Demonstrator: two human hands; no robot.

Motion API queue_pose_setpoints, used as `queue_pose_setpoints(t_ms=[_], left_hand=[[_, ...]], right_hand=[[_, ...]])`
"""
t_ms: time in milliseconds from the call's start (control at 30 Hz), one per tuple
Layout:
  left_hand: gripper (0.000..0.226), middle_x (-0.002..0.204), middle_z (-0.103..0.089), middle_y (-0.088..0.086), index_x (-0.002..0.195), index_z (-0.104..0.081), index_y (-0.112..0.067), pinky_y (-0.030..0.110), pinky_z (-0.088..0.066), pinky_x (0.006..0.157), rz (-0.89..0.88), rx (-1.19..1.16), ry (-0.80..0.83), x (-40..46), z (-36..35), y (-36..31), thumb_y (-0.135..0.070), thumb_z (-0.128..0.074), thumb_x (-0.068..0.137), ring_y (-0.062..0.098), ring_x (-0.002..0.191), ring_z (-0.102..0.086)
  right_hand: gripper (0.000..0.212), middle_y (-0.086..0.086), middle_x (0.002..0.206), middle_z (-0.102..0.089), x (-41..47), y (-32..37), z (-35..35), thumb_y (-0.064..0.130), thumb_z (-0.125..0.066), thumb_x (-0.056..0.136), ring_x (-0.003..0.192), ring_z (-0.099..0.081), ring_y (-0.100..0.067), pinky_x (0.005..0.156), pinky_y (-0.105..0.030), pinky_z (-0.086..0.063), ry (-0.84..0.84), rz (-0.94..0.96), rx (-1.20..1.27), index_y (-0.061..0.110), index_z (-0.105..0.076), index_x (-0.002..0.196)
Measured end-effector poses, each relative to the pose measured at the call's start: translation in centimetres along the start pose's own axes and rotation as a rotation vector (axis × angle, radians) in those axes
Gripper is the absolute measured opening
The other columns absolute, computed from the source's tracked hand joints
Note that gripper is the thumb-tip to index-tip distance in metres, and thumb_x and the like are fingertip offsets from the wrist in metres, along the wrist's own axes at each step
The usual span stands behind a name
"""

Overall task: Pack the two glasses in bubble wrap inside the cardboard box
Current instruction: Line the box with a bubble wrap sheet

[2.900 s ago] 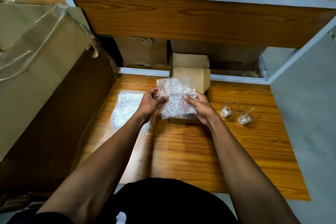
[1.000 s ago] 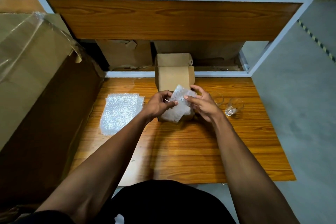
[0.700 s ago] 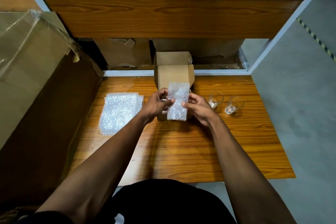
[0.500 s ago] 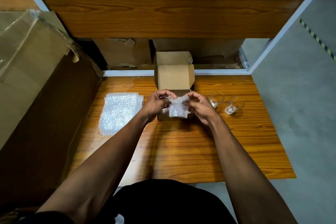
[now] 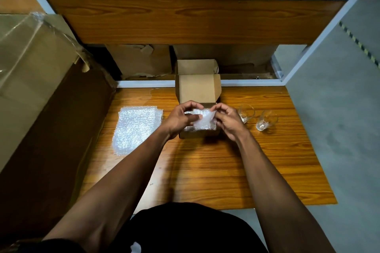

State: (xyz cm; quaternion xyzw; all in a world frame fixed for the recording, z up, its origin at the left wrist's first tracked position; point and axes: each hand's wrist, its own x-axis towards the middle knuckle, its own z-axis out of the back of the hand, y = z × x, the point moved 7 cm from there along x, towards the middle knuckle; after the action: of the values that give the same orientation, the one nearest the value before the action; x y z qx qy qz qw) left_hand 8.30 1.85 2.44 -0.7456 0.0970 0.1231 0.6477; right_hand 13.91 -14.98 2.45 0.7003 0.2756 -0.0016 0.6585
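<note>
Left hand (image 5: 181, 118) and right hand (image 5: 227, 118) both have fingers curled, pinching a folded sheet of clear bubble wrap (image 5: 202, 119) between them, left thumb on its near face. The sheet sits in and over the mouth of the small open brown cardboard box (image 5: 198, 88), directly under the fingers; lid flap stands up just beyond them. Can't tell what else is in the box, wrap covers it. Two small clear drinking glasses: nearer glass (image 5: 245, 113) just right of the right hand, second glass (image 5: 266, 120) further right, both outside the box on the orange wood-grain table (image 5: 205, 166). Flat stack of bubble wrap sheets (image 5: 136, 127) left of the left hand. Large tape-wrapped cardboard carton (image 5: 35, 80) far left.
</note>
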Motion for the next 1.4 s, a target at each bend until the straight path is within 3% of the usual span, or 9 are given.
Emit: queue_pose_setpoints(t_ms=[133,200,367,500,733,900,1067,1167,1400], left_hand=[[0.047,0.133,-0.061,0.011,0.128,-0.066,-0.016,0.038,-0.065,0.077,-0.025,0.060,-0.059,0.5,0.0,0.1,0.002,-0.080,0.087,0.025,0.104,-0.068],[0.044,0.128,-0.061,0.012,0.125,-0.066,-0.014,0.035,-0.064,0.076,-0.031,0.112,-0.103,0.8,0.2,0.2,0.001,-0.081,0.086,0.024,0.103,-0.067],[0.032,0.123,-0.064,0.009,0.115,-0.067,-0.012,0.028,-0.061,0.069,-0.031,0.130,-0.139,1.3,0.1,0.4,0.000,-0.079,0.089,0.029,0.109,-0.068],[0.030,0.120,-0.064,0.007,0.113,-0.066,-0.017,0.026,-0.060,0.068,-0.053,0.164,-0.175,1.3,0.1,0.5,-0.001,-0.078,0.091,0.023,0.104,-0.068],[0.027,0.104,-0.064,-0.003,0.106,-0.063,-0.019,0.029,-0.060,0.073,-0.133,0.271,-0.334,1.3,0.0,0.2,-0.005,-0.080,0.090,0.015,0.095,-0.065],[0.026,0.098,-0.063,-0.003,0.096,-0.061,-0.023,0.022,-0.052,0.073,-0.288,0.421,-0.452,1.1,-0.5,-0.6,-0.008,-0.082,0.088,0.011,0.087,-0.062],[0.019,0.101,-0.059,-0.007,0.101,-0.068,-0.021,0.016,-0.051,0.076,-0.376,0.492,-0.469,0.6,-1.3,-1.1,-0.013,-0.081,0.090,0.003,0.091,-0.060],[0.021,0.107,-0.060,-0.006,0.107,-0.072,-0.020,0.025,-0.058,0.084,-0.385,0.488,-0.433,0.9,-1.5,-0.7,-0.014,-0.081,0.088,0.006,0.099,-0.062],[0.046,0.126,-0.053,0.001,0.124,-0.072,-0.011,0.034,-0.063,0.093,-0.388,0.450,-0.320,0.9,-2.0,0.1,-0.019,-0.089,0.082,0.018,0.117,-0.063]], right_hand=[[0.025,-0.020,0.124,-0.069,0.4,-1.1,0.5,0.013,-0.045,0.108,0.111,-0.069,-0.034,0.097,-0.050,-0.057,0.037,-0.124,0.078,0.010,-0.063,0.125],[0.028,-0.019,0.126,-0.069,0.2,-1.3,0.6,0.022,-0.050,0.108,0.117,-0.068,-0.034,0.100,-0.052,-0.057,0.084,-0.152,0.065,0.011,-0.063,0.130],[0.034,-0.014,0.116,-0.076,0.1,-0.8,0.9,-0.003,-0.069,0.094,0.109,-0.073,-0.032,0.092,-0.050,-0.059,0.068,-0.078,-0.122,0.016,-0.068,0.122],[0.029,-0.010,0.115,-0.073,0.3,-0.4,1.5,-0.002,-0.074,0.090,0.104,-0.074,-0.028,0.085,-0.052,-0.064,-0.054,-0.025,-0.232,0.021,-0.072,0.108],[0.028,0.005,0.101,-0.072,0.1,1.4,1.6,0.007,-0.083,0.084,0.089,-0.071,-0.008,0.067,-0.031,-0.064,-0.254,0.087,-0.478,0.022,-0.069,0.102],[0.025,0.005,0.083,-0.070,0.0,2.2,0.9,0.006,-0.086,0.081,0.067,-0.063,-0.003,0.049,-0.010,-0.046,-0.339,0.219,-0.579,0.017,-0.070,0.095],[0.021,0.001,0.080,-0.069,0.1,2.1,1.3,0.003,-0.084,0.081,0.065,-0.064,-0.004,0.052,-0.014,-0.051,-0.354,0.227,-0.503,0.014,-0.072,0.095],[0.023,-0.001,0.085,-0.070,0.2,1.7,2.0,-0.001,-0.082,0.082,0.071,-0.068,-0.010,0.057,-0.021,-0.057,-0.339,0.166,-0.389,0.014,-0.074,0.097],[0.024,-0.007,0.092,-0.071,0.5,1.2,2.2,-0.012,-0.057,0.097,0.076,-0.069,-0.009,0.066,-0.017,-0.057,-0.167,0.073,-0.120,0.004,-0.073,0.104]])
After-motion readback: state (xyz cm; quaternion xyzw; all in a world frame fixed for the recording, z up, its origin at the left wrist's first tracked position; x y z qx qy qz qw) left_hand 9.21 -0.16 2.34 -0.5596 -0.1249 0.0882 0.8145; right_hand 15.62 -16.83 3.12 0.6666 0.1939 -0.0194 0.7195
